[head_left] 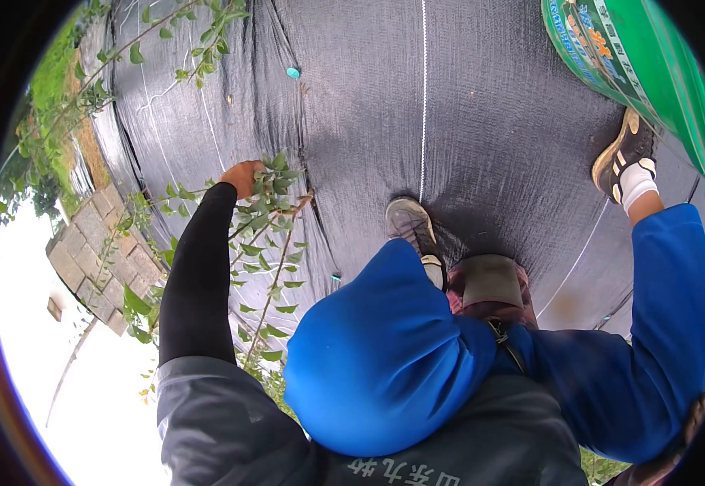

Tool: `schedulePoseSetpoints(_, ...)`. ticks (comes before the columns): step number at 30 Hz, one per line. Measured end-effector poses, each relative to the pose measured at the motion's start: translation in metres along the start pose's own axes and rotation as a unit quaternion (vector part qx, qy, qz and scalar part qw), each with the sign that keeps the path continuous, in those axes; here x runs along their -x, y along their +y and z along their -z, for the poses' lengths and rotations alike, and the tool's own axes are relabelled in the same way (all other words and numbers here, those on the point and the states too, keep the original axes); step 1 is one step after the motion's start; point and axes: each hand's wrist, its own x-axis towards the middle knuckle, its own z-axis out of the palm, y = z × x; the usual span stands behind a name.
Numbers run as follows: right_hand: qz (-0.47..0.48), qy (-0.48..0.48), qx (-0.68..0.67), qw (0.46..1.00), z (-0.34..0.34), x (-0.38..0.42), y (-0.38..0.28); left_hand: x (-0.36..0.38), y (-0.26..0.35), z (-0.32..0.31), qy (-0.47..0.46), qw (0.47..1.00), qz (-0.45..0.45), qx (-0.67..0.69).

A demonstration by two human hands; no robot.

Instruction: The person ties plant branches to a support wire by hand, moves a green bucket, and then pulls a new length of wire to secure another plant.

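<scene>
My left hand (243, 178), below a black sleeve, is closed on a leafy branch (270, 190). Leaves cover most of its fingertips. More stems of this shrub (267, 287) spread below the hand and alongside my forearm. At the dark lower right edge, what looks like part of my right hand (695, 417) shows beside my blue trouser leg. Its fingers cannot be made out, nor whether it holds anything.
Black ground fabric (352, 105) covers the ground, pinned by a teal peg (293, 72). A large green bucket (676, 73) stands upper right, close to my shoe (626, 158). My other shoe (411, 223) is near the middle. Paving bricks (101, 243) lie left.
</scene>
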Motion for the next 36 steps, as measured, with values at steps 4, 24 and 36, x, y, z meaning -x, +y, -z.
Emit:
schedulePoseSetpoints(4,0.003,-0.002,0.017,1.0,-0.002,-0.004,-0.003,0.001,-0.004,-0.003,0.022,1.0,-0.014,0.01)
schedulePoseSetpoints(24,0.013,-0.006,0.011,1.0,-0.002,-0.003,-0.002,0.007,0.009,0.041,0.041,0.989,0.085,0.116)
schedulePoseSetpoints(36,-0.11,-0.034,-0.023,0.993,0.019,0.004,-0.009,0.051,0.196,0.181,0.042,0.887,-0.186,0.421)
